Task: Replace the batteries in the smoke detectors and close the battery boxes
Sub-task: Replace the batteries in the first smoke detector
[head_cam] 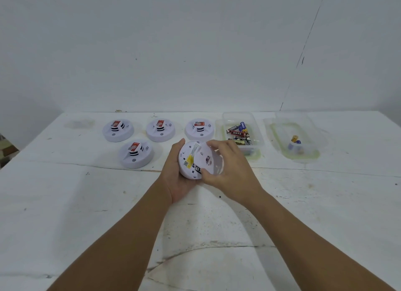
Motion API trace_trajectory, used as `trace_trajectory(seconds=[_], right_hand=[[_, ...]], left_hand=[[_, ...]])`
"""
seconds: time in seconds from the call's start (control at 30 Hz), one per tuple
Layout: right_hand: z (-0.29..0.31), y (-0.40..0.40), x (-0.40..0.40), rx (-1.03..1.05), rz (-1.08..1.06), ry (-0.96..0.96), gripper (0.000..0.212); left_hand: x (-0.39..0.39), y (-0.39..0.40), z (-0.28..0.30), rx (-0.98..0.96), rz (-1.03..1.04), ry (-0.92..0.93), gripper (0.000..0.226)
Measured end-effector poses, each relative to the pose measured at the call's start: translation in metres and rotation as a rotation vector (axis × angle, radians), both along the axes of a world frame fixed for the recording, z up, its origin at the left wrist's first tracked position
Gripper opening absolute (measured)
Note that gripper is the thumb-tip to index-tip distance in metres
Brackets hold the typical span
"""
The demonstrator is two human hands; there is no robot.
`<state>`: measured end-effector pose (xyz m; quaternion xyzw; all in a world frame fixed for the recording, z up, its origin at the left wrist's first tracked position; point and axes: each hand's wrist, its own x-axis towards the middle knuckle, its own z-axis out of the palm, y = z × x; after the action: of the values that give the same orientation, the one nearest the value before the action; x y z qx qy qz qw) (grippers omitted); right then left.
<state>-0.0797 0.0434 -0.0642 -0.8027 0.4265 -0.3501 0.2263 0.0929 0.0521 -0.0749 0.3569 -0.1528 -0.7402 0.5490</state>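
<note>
Left hand [181,177] cups an upturned detector [195,160] above the table [86,203]. Right hand [230,169] grips its back cover [213,160].

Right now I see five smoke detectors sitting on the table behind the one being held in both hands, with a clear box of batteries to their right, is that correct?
Not quite: the head view shows four smoke detectors on the table, not five. The rest holds: a detector is held by the left hand and right hand, and the clear box of batteries sits to their right.
</note>
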Motion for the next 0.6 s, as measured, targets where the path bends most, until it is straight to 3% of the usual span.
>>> trace_trajectory(seconds=[0.33, 0.6], right_hand=[[-0.002, -0.012, 0.015, -0.006, 0.123, 0.103, 0.069], [-0.01, -0.017, 0.012, 0.013, 0.099, 0.033, 0.061]], left_hand=[[-0.002, 0.0, 0.003, -0.022, -0.024, 0.004, 0.062], [0.0, -0.006, 0.0, -0.008, -0.078, 0.015, 0.078]])
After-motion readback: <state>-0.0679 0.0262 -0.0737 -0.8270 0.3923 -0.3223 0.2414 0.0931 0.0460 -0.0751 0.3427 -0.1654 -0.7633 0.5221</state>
